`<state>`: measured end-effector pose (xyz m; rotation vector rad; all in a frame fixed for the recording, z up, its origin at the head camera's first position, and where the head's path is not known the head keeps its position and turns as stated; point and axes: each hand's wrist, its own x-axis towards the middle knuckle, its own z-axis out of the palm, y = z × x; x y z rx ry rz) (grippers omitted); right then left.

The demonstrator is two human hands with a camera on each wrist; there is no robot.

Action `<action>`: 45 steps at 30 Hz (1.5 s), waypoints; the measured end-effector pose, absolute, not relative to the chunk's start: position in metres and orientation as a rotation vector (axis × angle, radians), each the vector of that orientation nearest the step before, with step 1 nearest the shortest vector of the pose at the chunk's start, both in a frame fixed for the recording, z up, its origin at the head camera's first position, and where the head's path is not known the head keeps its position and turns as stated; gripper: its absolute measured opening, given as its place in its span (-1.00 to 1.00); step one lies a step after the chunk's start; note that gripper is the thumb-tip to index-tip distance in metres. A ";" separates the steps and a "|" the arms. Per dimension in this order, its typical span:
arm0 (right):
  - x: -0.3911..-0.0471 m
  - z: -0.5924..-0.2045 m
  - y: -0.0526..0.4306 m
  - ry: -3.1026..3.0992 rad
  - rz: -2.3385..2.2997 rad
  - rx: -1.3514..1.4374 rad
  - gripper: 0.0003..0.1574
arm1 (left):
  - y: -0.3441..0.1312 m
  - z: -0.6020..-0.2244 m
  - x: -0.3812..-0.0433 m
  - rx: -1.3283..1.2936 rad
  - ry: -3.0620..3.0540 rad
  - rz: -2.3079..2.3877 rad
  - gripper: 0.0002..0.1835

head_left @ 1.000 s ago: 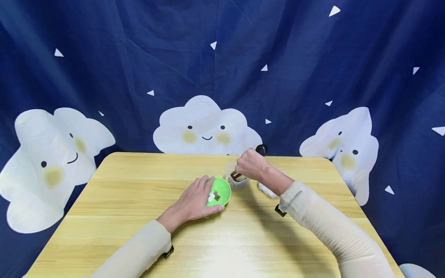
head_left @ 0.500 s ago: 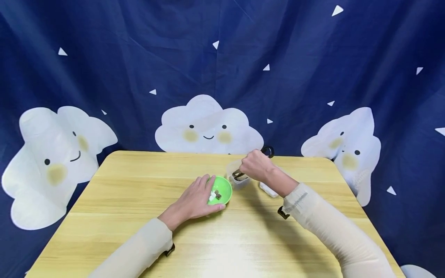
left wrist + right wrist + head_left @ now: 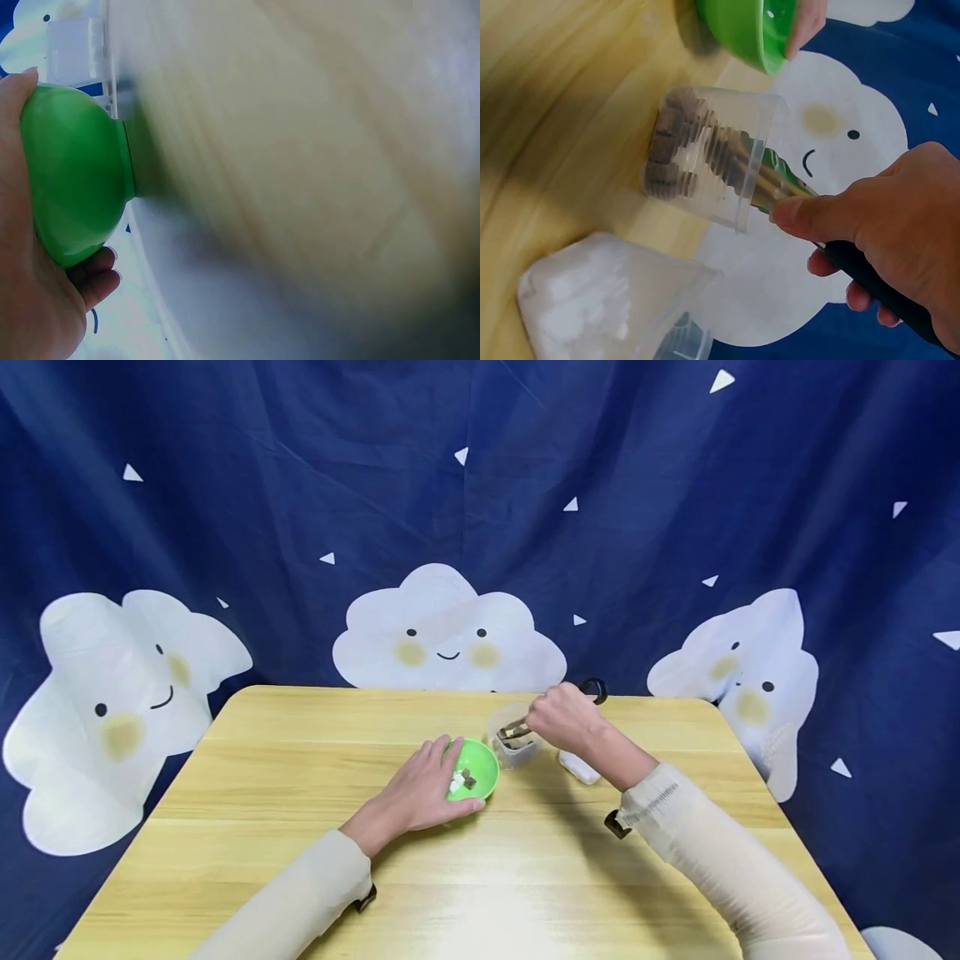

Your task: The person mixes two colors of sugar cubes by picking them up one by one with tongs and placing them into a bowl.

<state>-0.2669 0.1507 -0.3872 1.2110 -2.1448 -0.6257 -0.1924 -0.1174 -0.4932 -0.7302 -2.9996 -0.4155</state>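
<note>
My left hand [image 3: 422, 792] holds a green bowl [image 3: 486, 762] by its side, the thumb on the near rim and the fingers at the far rim. Small white and brown cubes [image 3: 469, 781] lie in the bowl. With my right hand [image 3: 567, 718] I grip metal tongs [image 3: 769, 184] with a black handle [image 3: 870, 274]. They slant down into a clear plastic cup [image 3: 761, 112], their tips inside it. Brown cubes [image 3: 662, 148] lie at the bottom of that cup, seen through its ribbed wall; whether the tongs pinch one I cannot tell.
A second clear cup [image 3: 671, 262] with white contents stands to the right of the first, partly behind my right forearm in the head view. The wooden table [image 3: 300, 735] ends at a blue curtain [image 3: 405, 460] with white clouds.
My right hand has shifted slightly to the right, and the tongs' handle end has swung right and lower, so they lean more in the cup. The left hand and bowl stay in place.
</note>
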 end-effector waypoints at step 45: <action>-0.237 -0.400 0.212 -2.277 -0.279 0.937 -0.48 | -0.117 -0.496 -0.194 -0.742 -2.991 -0.376 0.26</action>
